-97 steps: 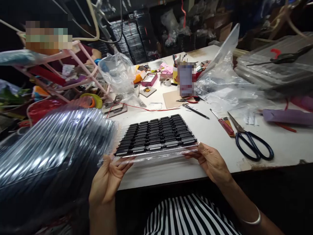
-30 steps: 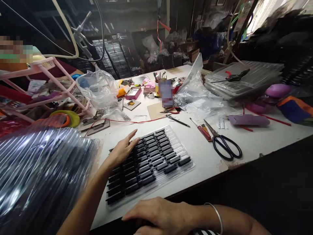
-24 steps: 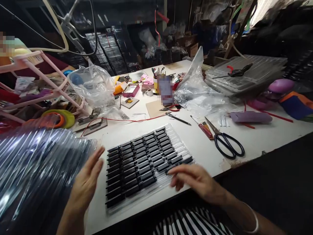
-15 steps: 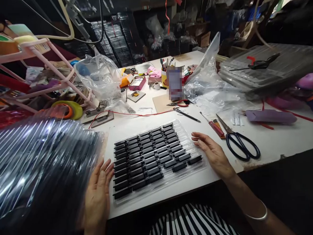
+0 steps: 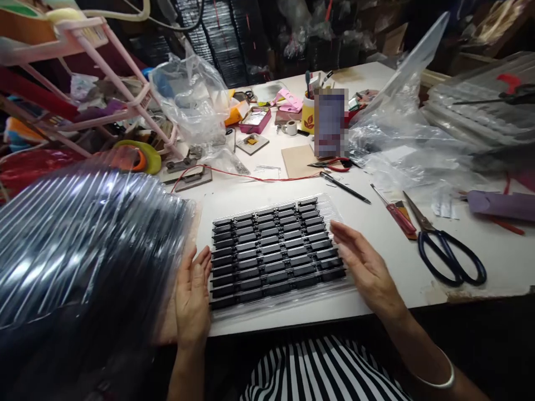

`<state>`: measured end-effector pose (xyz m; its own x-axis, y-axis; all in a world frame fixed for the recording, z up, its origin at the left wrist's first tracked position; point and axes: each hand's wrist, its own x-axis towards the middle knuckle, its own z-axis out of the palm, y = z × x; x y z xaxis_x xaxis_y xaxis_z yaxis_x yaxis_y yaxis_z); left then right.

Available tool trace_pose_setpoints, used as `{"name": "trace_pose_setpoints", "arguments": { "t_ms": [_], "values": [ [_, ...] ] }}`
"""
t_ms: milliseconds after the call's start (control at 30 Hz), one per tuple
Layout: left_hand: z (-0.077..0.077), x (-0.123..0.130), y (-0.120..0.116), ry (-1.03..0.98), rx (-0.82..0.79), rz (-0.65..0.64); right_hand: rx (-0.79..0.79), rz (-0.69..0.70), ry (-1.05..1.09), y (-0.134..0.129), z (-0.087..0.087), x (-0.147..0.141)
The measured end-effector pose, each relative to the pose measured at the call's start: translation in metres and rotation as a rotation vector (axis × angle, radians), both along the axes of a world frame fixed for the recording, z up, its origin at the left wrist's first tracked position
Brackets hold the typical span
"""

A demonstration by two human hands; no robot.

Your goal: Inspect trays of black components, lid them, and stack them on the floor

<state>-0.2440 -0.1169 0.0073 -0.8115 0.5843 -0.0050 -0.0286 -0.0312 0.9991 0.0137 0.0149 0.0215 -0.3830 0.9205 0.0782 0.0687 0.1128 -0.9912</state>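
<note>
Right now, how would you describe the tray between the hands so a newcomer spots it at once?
Find the white table and follow it to the edge nearest the striped clothing. There, between the left hand and the right hand, is a clear tray. Unlike the shiny stack to its left, it shows rows of slim black parts.

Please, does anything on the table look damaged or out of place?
Yes: at the front edge of the table, below the scissors, a brownish patch shows where the white surface looks worn away. The black parts in the clear tray, between the left hand and right hand, lie in tidy rows.
</note>
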Motion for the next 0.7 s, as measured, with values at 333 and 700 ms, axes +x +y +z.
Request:
{"name": "trace_pose_setpoints", "arguments": {
  "t_ms": [333,700],
  "values": [
    [-0.005,-0.002,-0.007,-0.003,0.048,-0.030,0.124,-0.240,-0.469,0.031,-0.022,0.037],
    [-0.002,-0.006,-0.007,-0.019,0.030,-0.023,0.465,-0.110,-0.589,0.029,-0.027,0.029]
  ]
}}
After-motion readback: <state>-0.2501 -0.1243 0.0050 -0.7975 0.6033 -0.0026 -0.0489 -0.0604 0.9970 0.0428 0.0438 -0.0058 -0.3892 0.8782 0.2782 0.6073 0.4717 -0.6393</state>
